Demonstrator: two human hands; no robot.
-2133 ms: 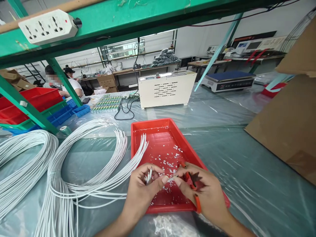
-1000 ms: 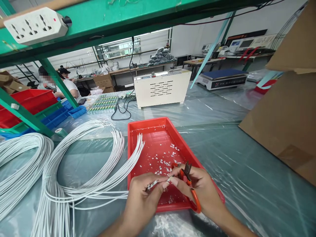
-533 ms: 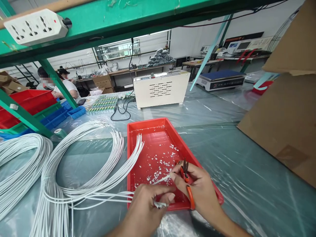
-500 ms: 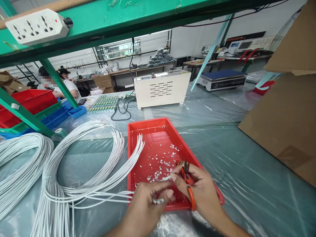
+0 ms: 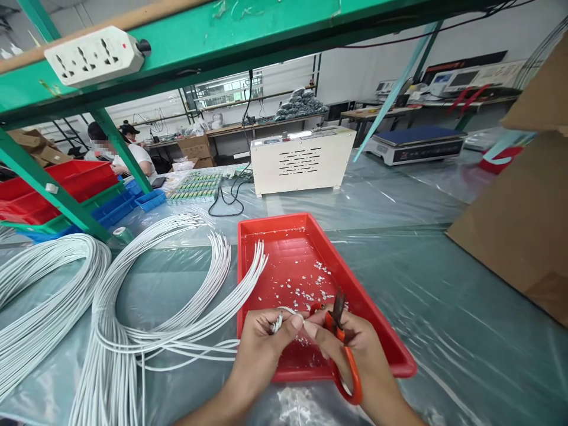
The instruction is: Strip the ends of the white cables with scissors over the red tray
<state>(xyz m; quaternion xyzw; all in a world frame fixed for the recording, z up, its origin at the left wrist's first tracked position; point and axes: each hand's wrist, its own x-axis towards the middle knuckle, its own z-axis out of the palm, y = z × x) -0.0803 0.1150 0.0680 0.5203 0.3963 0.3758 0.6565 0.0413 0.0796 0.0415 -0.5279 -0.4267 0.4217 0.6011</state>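
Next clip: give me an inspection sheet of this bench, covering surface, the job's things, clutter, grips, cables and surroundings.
Surface: bench covered in clear plastic sheet, wrinkled.
Job's things: red tray in front of the person; white wire end held over it; orange-handled snips.
Clutter: small white insulation scraps scattered across the tray floor.
Grips: left hand pinches the wire end; right hand holds the snips, its fingertips at the wire too.
Cables: white wire bundles looped on the left, some ends lying over the tray rim; black cord running to the beige machine.
Surroundings: green rack with power strip; cardboard box right; stacked bins; people seated far left.
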